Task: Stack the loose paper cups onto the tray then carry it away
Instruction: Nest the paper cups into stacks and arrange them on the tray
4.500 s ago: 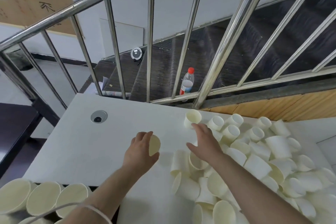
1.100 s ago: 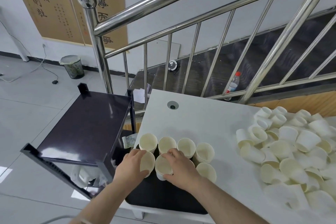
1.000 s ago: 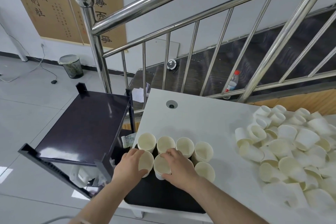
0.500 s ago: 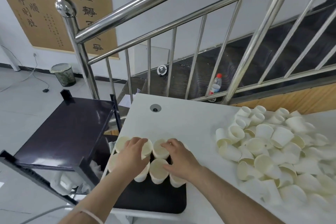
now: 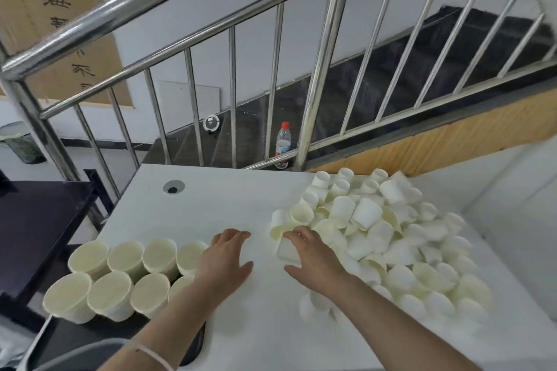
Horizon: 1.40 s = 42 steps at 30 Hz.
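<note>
A black tray [image 5: 132,329] at the table's lower left carries two rows of stacked paper cups [image 5: 120,277], all upright with their mouths up. A big pile of loose paper cups [image 5: 391,235] covers the right half of the white table [image 5: 211,208]. My left hand [image 5: 227,259] lies flat and open on the bare table between the tray and the pile, holding nothing. My right hand [image 5: 310,259] reaches into the pile's left edge. Its straight fingers lie on top of a cup on its side [image 5: 281,248], with the thumb spread apart.
A steel stair railing [image 5: 325,75] runs along the table's far edge, with a plastic bottle [image 5: 283,144] behind it. A dark cart [image 5: 36,220] stands left of the table. A round cable hole [image 5: 173,187] sits in the far left of the tabletop.
Both hands have left the cup stacks on the tray and moved right. The right hand now touches a cup in the loose pile; the left rests on the table.
</note>
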Motion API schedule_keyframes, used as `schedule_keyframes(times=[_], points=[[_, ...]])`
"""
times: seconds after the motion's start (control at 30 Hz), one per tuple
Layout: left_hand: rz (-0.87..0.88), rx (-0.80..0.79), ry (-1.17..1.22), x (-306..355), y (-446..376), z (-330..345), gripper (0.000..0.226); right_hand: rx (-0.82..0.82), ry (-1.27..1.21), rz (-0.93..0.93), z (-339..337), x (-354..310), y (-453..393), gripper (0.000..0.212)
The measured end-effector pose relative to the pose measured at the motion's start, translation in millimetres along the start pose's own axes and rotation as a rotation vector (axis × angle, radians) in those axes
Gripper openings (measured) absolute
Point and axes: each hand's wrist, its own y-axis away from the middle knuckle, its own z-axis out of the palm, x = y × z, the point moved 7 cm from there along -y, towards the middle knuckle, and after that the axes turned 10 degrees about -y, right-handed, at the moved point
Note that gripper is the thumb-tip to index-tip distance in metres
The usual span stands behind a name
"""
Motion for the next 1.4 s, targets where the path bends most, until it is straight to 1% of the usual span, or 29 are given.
schedule_keyframes(times=[0.13, 0.27, 0.33, 0.5, 0.73, 0.9, 1.1, 1.2, 1.4], points=[[0.002, -0.017, -0.025, 25, -16, 7, 0.060, 0.005, -0.024, 0.036, -14, 31, -3, 0.064], [0.009, -0.040, -0.039, 35, -45, 16, 0.059, 0.000, -0.026, 0.059, -19, 49, -20, 0.061], [0.007, -0.053, -0.040, 34, -63, 24, 0.058, -0.001, -0.023, 0.070, -21, 56, -31, 0.056], [-0.037, -0.159, -0.043, 24, -98, 51, 0.057, -0.039, -0.012, 0.111, -20, 71, -54, 0.062], [-0.025, -0.239, -0.042, 20, -147, 83, 0.053, -0.063, 0.018, 0.170, -13, 96, -96, 0.060], [-0.057, -0.293, -0.054, 16, -165, 104, 0.048, -0.094, 0.002, 0.173, -3, 107, -115, 0.060], [-0.094, -0.267, -0.072, 13, -176, 115, 0.034, -0.114, 0.006, 0.166, 2, 117, -129, 0.059], [-0.118, -0.220, -0.097, 10, -180, 111, 0.027, -0.122, -0.007, 0.175, 2, 122, -132, 0.060], [-0.172, -0.145, -0.100, 5, -191, 93, 0.025, -0.126, -0.004, 0.156, -2, 125, -143, 0.062]])
